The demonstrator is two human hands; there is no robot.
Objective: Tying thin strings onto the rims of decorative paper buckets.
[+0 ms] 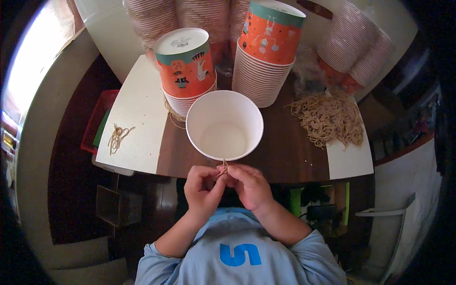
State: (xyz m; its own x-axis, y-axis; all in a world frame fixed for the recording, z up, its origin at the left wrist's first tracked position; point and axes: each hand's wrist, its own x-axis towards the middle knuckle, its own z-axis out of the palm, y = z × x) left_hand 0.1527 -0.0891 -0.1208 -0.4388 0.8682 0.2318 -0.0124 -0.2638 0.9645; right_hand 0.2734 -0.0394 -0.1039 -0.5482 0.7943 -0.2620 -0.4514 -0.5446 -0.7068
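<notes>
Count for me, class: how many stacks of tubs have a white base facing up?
2. The left stack is behind and left of the open tub; the right stack is behind and right of it. Others may be hidden behind them.

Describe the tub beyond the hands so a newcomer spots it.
Find the table's dark brown middle, in front of the two orange-topped stacks. There, just beyond the left hand and right hand, is the tub. Its open white inside shows; tubs topping those stacks sit upside down.
</notes>
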